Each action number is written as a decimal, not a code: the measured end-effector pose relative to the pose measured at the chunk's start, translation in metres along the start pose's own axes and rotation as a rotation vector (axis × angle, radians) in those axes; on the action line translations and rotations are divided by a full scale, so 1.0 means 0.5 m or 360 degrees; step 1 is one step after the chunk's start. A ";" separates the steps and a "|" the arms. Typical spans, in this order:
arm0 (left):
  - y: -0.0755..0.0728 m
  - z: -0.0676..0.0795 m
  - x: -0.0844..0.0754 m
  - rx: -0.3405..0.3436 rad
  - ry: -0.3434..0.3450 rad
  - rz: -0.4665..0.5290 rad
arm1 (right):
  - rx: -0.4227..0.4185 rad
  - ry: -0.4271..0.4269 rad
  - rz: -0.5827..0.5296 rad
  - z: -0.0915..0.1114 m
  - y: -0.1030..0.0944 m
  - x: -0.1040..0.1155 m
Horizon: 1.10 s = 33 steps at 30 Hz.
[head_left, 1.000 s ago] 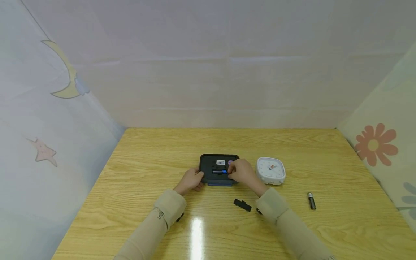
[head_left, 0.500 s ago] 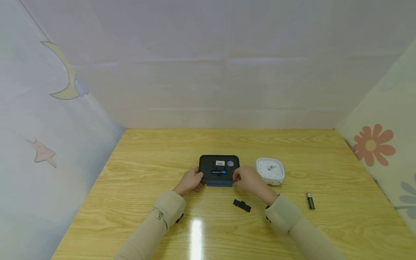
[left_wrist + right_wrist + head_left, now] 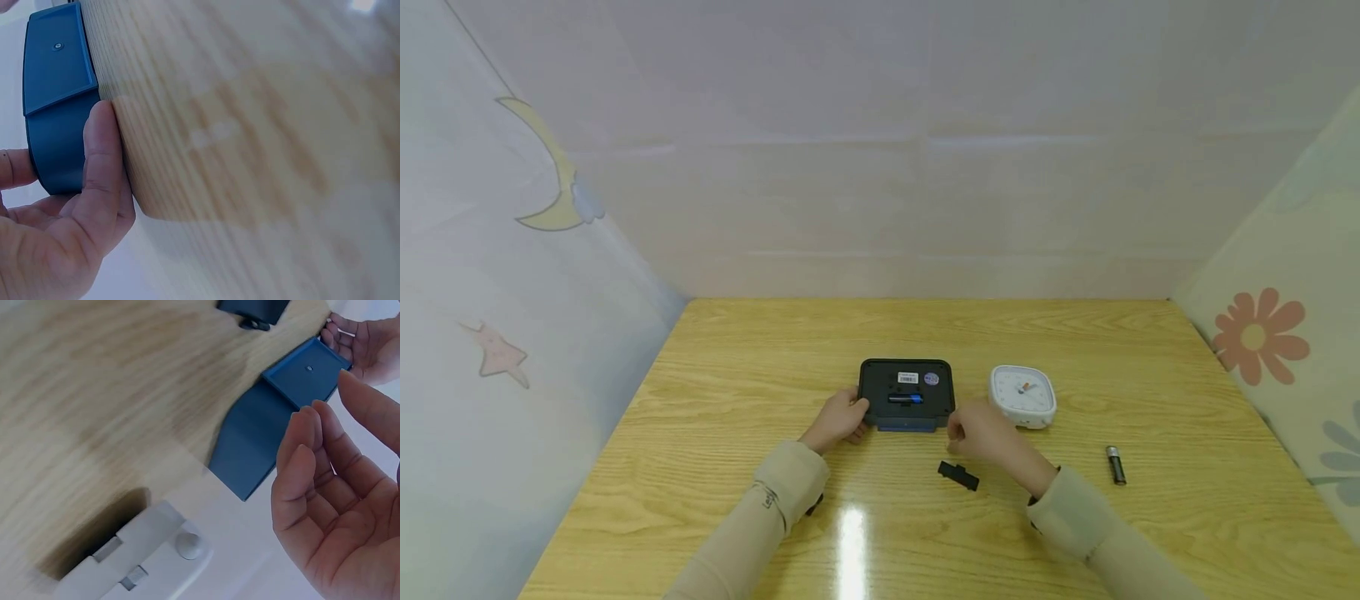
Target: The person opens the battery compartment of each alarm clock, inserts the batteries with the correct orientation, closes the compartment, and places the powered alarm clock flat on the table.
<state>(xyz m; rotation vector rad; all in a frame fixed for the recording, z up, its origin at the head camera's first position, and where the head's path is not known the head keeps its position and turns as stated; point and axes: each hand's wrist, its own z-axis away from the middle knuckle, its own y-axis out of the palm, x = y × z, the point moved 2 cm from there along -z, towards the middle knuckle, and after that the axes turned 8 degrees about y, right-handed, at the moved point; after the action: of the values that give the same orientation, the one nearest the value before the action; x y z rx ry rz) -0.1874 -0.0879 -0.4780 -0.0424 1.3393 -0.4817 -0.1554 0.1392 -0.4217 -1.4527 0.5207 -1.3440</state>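
A dark rectangular device [image 3: 876, 383], perhaps a digital clock, lies with its labelled back up. One battery [image 3: 905, 398] with a blue end sits in its slot. My left hand [image 3: 837, 419] holds the device's left edge, thumb on top; the left wrist view shows fingers [image 3: 103, 147] along its blue-looking side [image 3: 56, 62]. To the right of the device hovers my right hand [image 3: 988, 433], fingers loosely bent. In the right wrist view, nothing lies between its thumb and fingers [image 3: 297, 469]. Just below that hand is a small black battery cover [image 3: 958, 476] on the table.
A white analog clock [image 3: 1022, 393] stands right behind the right hand. Farther right lies a loose battery [image 3: 1116, 465]. Another small dark piece [image 3: 814, 505] shows partly beside the left sleeve. Fabric walls [image 3: 880, 208] border the wooden table [image 3: 737, 358].
My right hand has left the device's battery slot and moved right and toward me, nearer the battery cover. The battery stays in the slot. My left hand keeps its hold.
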 end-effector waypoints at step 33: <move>0.000 -0.001 0.002 -0.0004 0.0003 -0.0013 | 0.0044 0.0207 0.0209 0.040 0.075 -0.035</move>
<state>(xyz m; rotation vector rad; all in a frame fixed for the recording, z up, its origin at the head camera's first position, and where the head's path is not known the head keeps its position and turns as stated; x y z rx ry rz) -0.1878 -0.0878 -0.4789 -0.0496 1.3422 -0.4873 -0.1303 0.1481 -0.4588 -1.2919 0.6680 -1.3410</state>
